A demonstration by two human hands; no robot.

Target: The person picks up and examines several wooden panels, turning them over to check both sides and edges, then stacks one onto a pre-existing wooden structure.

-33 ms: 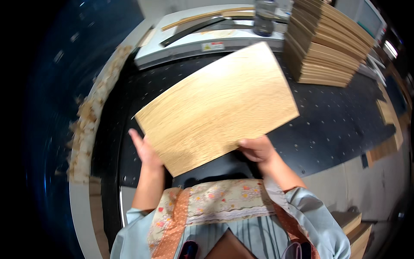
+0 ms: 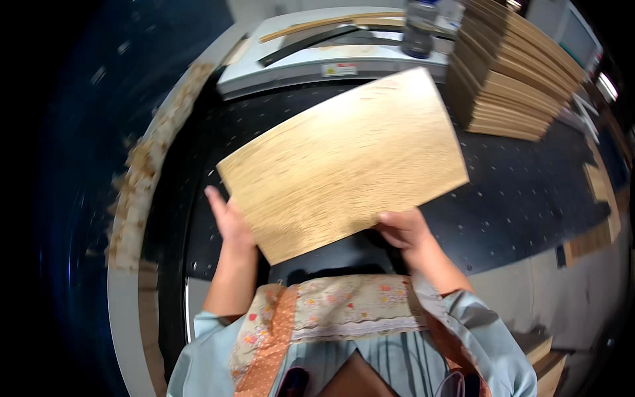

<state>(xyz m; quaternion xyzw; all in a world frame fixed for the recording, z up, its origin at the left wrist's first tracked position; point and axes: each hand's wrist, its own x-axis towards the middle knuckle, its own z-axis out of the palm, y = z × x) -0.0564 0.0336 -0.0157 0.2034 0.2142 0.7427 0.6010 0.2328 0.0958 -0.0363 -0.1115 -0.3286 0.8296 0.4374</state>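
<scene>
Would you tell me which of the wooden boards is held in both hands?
The large light board, gripped by the left hand and right hand; the others sit in the stack at the back right.

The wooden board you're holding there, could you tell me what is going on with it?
A person holds a light wooden board with both bare hands, the left hand on its near left corner and the right hand on its near edge, above a dark perforated table. A stack of similar boards sits at the far right.
</scene>
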